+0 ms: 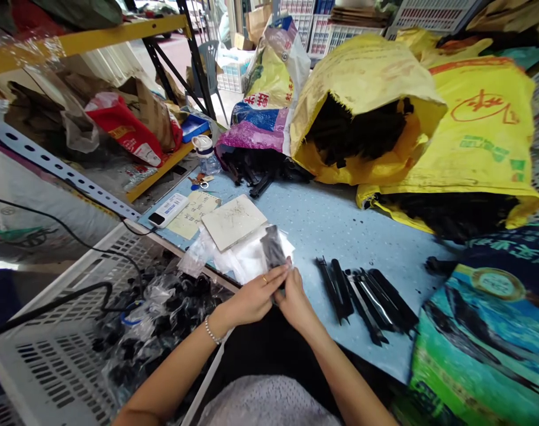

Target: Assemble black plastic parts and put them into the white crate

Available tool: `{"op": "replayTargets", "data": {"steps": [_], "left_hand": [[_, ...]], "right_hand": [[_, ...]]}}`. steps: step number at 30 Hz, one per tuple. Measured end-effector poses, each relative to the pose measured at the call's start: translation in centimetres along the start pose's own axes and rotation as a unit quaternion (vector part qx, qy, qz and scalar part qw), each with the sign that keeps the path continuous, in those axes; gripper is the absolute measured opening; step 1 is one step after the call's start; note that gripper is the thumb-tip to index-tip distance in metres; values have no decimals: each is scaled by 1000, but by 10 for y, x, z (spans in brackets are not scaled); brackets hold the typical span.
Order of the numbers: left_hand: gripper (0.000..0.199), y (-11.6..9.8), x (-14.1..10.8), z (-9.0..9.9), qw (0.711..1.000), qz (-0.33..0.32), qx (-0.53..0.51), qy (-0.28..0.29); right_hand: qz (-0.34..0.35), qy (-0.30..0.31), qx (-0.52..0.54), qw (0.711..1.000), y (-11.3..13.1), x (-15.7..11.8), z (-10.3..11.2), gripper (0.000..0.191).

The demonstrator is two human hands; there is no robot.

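At the table's near edge my left hand [255, 296] and my right hand [294, 300] meet, fingers pinched together on the near end of a clear plastic bag [273, 245] with dark pieces inside. The bag points away from me. Beneath and beside it lie clear plastic bags [247, 260], partly under a beige board [234, 221]. To the right of my hands, several long black plastic parts [367, 299] lie side by side on the blue table [313, 219].
Yellow sacks [371, 65] [482, 130] and a purple sack [255, 127] spill black parts at the back. A green-blue sack [486, 331] stands right. A white crate [51, 355] of bagged parts is at left, below a yellow-edged shelf [158, 171]. A bottle [206, 155] stands back left.
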State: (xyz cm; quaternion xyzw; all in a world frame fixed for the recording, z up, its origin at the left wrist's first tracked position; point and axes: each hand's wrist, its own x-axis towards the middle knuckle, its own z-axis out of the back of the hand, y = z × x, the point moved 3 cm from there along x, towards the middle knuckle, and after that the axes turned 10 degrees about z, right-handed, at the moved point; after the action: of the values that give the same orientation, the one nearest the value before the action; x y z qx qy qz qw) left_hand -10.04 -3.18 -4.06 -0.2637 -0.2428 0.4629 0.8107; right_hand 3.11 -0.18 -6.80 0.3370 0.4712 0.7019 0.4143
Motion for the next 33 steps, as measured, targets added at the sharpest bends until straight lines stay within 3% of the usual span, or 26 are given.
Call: {"op": "replayTargets", "data": {"steps": [3, 6, 8, 10, 11, 13, 15, 17, 18, 20, 22, 24, 26, 29, 33], "left_hand": [[78, 3, -9, 10, 997, 46, 31, -62], [58, -1, -37, 44, 985, 111, 5, -134], [48, -4, -69, 70, 982, 169, -8, -80], [43, 5, -108, 88, 969, 241, 16, 59], [42, 17, -128, 92, 949, 288, 41, 125], [34, 54, -164, 91, 884, 403, 115, 207], [27, 95, -187, 81, 814, 500, 190, 223], [23, 122, -190, 67, 777, 549, 224, 212], [21, 126, -183, 61, 778, 552, 222, 202], [21, 117, -153, 49, 832, 503, 172, 160], [26, 90, -106, 40, 912, 396, 81, 65], [30, 63, -54, 31, 953, 297, 24, -51], [29, 49, -8, 17, 953, 270, 64, -118], [21, 53, 38, -6, 943, 275, 103, -158], [8, 79, 47, -13, 938, 287, -42, -190]], "right_hand": [[49, 73, 51, 995, 26, -25, -1, 73], [108, 218, 104, 964, 49, -37, 18, 62], [141, 252, -5, 957, 53, -34, 47, 56], [137, 209, -210, 945, 45, -23, 83, 61], [115, 183, -321, 922, 37, -14, 100, 65], [55, 203, -478, 853, 18, 4, 121, 65], [6, 264, -544, 796, 0, 23, 126, 55], [-26, 303, -555, 774, -13, 39, 123, 44], [-37, 310, -553, 772, -16, 46, 121, 40], [-55, 312, -548, 774, -19, 53, 119, 34], [-58, 313, -545, 776, -19, 52, 117, 31], [-38, 307, -543, 781, -16, 44, 113, 33], [6, 278, -547, 790, -12, 34, 107, 41], [71, 233, -545, 802, -7, 18, 98, 49], [105, 266, -457, 842, -12, -3, 96, 37]]}}
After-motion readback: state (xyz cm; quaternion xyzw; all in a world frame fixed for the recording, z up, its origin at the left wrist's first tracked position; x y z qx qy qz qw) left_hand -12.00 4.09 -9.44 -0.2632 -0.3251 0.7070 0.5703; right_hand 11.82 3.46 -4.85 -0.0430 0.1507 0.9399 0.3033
